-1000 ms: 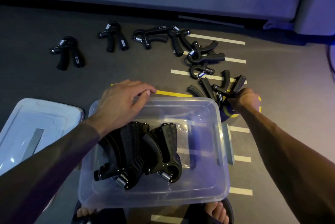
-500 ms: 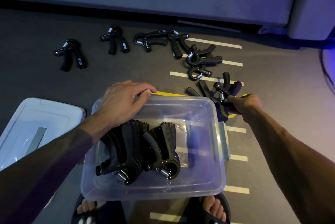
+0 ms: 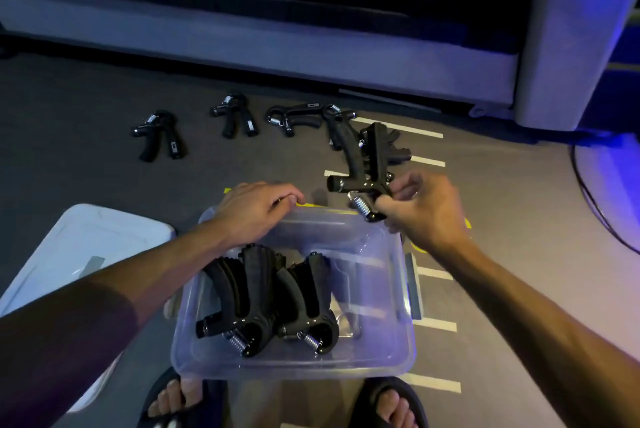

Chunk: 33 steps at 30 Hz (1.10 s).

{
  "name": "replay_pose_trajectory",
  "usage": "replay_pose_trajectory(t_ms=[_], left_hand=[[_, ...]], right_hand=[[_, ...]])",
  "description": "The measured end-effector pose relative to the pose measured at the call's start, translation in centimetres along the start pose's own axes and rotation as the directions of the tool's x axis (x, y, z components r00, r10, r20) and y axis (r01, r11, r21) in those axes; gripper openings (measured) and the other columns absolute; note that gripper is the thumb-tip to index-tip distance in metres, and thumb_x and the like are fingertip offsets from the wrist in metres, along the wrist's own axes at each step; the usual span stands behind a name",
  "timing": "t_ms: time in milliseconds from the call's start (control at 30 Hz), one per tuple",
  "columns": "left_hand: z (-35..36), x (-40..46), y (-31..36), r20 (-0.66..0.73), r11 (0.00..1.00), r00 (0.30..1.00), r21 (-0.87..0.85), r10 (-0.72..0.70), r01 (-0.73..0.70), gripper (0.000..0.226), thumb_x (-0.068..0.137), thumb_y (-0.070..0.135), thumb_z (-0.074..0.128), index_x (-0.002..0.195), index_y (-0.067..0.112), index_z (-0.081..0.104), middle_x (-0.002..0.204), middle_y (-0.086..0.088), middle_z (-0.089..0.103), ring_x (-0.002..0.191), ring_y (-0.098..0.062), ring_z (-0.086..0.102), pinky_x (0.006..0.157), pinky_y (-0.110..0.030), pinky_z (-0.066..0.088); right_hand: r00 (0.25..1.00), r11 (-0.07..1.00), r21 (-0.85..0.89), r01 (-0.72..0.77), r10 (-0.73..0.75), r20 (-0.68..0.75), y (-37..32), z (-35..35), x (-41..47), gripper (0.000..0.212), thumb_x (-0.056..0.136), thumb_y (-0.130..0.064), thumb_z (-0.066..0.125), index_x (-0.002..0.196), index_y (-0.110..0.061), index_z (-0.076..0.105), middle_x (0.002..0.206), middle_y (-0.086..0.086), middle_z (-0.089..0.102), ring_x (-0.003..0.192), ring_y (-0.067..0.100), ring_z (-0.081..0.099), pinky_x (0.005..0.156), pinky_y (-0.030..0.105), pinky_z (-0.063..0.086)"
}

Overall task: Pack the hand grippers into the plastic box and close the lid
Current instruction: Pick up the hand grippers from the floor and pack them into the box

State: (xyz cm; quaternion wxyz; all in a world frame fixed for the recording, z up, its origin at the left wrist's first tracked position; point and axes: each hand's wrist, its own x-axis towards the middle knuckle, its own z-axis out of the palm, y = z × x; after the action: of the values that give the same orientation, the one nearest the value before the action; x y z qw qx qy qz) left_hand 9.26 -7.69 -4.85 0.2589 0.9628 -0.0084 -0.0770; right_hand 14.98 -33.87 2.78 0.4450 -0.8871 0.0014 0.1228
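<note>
On the dark floor, marked with white tape strips, the clear plastic box is positioned between two sandalled feet. Beyond the box, a grey upholstered furniture base is seen running across the far side. Left of the box, the translucent lid is laid flat on the floor, clear of the box rim.

Inside the box, toward its left half, packed hand grippers are stowed side by side, with springs toward the near wall and handles toward the far wall. The exact count cannot be determined. Beyond the box, loose hand grippers are scattered on the floor in a rough row.

The left hand is rested on the far rim of the box, fingers curled over its edge. The right hand is raised above the far right corner of the box, and the held hand gripper is pinched at its spring end by the fingers, with the handles pointed away from the box. The two hands are kept apart.
</note>
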Motion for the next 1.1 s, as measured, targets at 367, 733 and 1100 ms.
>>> replay_pose_trajectory(t_ms=[367,733,1100], left_hand=[[-1.3,-0.8,1.5,-0.117,0.645,0.989,-0.763,-0.086,-0.034,0.023,0.102,0.02,0.05,0.093,0.012,0.07,0.083,-0.009,0.069,0.08,-0.013,0.062,0.08,-0.022,0.049],[-0.7,-3.4,2.6,-0.083,0.721,0.996,-0.69,0.01,-0.065,0.031,0.097,0.037,0.062,0.092,0.008,0.07,0.081,-0.006,0.072,0.072,-0.007,0.064,0.072,-0.026,0.052],[-0.1,-6.2,1.8,-0.093,0.877,0.995,-0.475,0.028,-0.069,0.026,0.09,0.051,0.062,0.088,0.027,0.073,0.08,0.011,0.072,0.077,-0.01,0.066,0.078,-0.038,0.053]], right_hand=[[0.992,0.987,-0.103,0.123,-0.126,-0.025,2.5,6.5,-5.6,0.02,0.069,-0.012,0.078,0.07,-0.017,0.059,0.052,-0.011,0.058,0.054,0.006,0.056,0.055,0.027,0.045],[0.967,0.953,0.288,0.093,-0.156,0.204,3.4,4.9,-6.3,0.008,0.093,-0.022,0.068,0.091,-0.016,0.072,0.079,0.001,0.072,0.071,0.018,0.062,0.068,0.03,0.051],[0.913,0.986,0.077,0.145,-0.163,0.373,6.0,6.1,-7.9,0.026,0.099,-0.034,0.059,0.084,-0.013,0.06,0.069,0.01,0.058,0.064,0.028,0.058,0.067,0.046,0.049]])
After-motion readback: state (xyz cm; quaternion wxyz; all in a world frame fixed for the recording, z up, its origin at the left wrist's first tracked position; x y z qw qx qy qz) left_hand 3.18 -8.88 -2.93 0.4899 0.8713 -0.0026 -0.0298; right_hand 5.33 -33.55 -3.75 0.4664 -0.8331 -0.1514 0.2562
